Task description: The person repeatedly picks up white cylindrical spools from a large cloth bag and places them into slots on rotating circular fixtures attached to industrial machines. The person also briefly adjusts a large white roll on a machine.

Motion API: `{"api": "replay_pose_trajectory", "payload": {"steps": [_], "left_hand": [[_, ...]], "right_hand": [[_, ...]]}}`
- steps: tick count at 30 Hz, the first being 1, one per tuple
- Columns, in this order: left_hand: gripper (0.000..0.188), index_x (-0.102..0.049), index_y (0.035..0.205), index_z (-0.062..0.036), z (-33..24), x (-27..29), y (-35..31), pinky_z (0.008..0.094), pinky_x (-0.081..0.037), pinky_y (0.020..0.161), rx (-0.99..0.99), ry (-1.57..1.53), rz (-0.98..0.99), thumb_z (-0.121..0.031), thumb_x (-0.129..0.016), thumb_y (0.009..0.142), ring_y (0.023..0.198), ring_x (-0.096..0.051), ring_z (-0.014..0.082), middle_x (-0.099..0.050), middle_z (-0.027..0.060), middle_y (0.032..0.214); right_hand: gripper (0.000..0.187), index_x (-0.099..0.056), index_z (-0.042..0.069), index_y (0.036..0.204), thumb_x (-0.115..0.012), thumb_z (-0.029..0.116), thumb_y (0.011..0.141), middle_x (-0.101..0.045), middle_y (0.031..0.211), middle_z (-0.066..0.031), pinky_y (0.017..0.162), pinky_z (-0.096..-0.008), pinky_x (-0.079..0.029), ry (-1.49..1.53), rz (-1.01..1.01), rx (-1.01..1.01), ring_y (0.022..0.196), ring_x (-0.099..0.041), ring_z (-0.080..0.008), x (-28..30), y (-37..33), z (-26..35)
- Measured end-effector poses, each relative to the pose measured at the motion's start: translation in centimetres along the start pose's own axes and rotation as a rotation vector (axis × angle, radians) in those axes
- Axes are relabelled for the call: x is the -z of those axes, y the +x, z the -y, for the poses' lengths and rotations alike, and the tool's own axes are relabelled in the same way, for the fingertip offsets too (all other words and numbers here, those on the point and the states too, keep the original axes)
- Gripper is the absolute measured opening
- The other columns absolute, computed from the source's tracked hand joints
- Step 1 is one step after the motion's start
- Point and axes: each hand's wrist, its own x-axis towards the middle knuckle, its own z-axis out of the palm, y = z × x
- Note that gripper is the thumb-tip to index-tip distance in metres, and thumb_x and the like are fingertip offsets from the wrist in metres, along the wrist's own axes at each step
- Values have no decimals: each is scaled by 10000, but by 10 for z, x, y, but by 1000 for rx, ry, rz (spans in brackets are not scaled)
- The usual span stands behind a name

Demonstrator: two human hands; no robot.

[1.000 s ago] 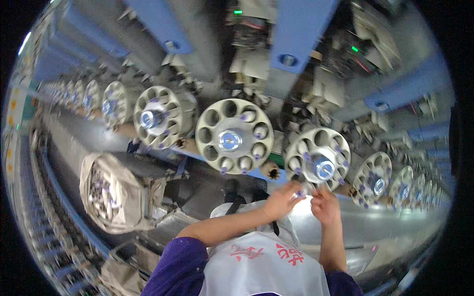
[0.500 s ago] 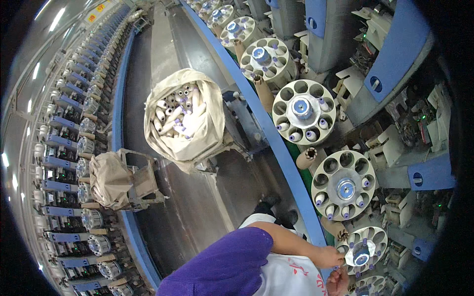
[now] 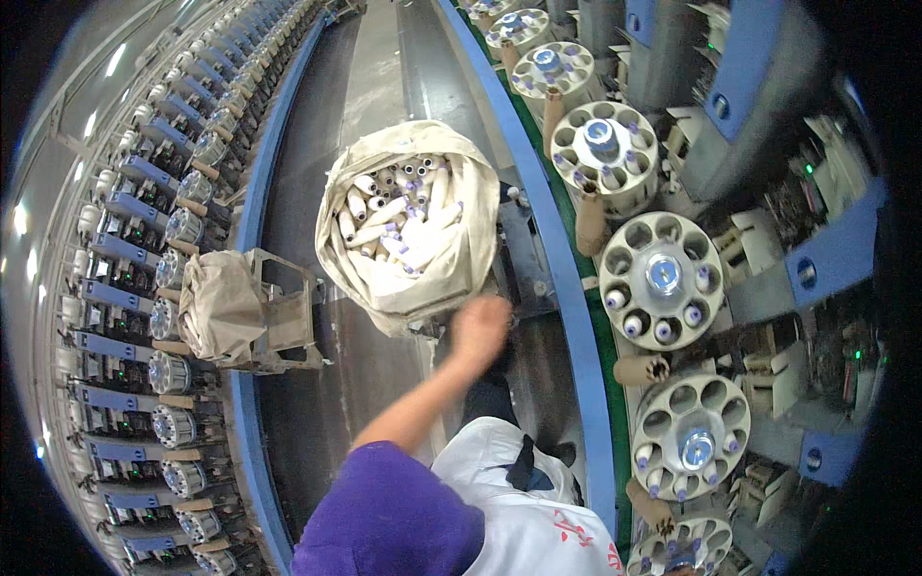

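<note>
Left hand (image 3: 483,326) motion-blurred, back of it up, just beside the near right edge of the big canvas sack (image 3: 485,230); contact can't be told. Its grip can't be read either: fingers smeared, hidden below. Right hand not made out, grip can't be told.

Yarn bobbins (image 3: 357,204), off-white, some with purple tips, lie jumbled inside the sack, filling it below the open rim, some showing round tube ends near the far edge. Sack stands in the aisle, nearer the right-hand blue rail (image 3: 555,226) than the left-hand blue rail (image 3: 252,422).

Smaller canvas sack (image 3: 221,298) on a metal frame cart (image 3: 288,317) by the left edge of the aisle floor (image 3: 327,451), well apart from the hand.

Past the right-hand rail: row of round magazines. Nearest to mid-height, cream magazine (image 3: 663,251) with a blue-capped hub; purple-tipped bobbins sit in pockets along its lower edge. Brown tube (image 3: 636,370) just below it, then another magazine (image 3: 672,437), also with bobbins along its lower edge. Purple sleeve (image 3: 394,509), white apron (image 3: 480,466) at lower edge.
</note>
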Motion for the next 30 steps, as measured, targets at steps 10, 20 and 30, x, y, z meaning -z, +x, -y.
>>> {"api": "replay_pose_trajectory", "payload": {"steps": [10, 20, 30], "left_hand": [[381, -597, 1146, -116, 207, 138, 258, 474, -508, 727, 57, 662, 567, -233, -650, 788, 848, -645, 359, -659, 185, 885], [367, -608, 977, -50, 251, 203, 349, 318, -510, 659, 568, -620, 47, -411, -569, 919, 679, -608, 202, -621, 100, 773], [556, -515, 1276, -119, 239, 81, 378, 477, -511, 780, 392, 336, 409, -298, -650, 767, 878, -652, 401, -660, 250, 930]], "right_hand": [[335, -536, -12, 1198, -538, 23, 865, -546, 1234, -174, 1006, -408, -404, 32, 593, 443, 1165, -518, -309, -256, -303, 357], [374, -619, 88, 1156, -535, 65, 792, -559, 1181, -222, 909, -463, -454, -202, 1191, 1734, 1122, -532, -395, -596, -526, 633], [415, -485, 162, 1318, -421, 348, 952, -682, 794, -201, 700, -514, -509, -840, 1741, 922, 743, -669, -388, -568, -582, 641]]}}
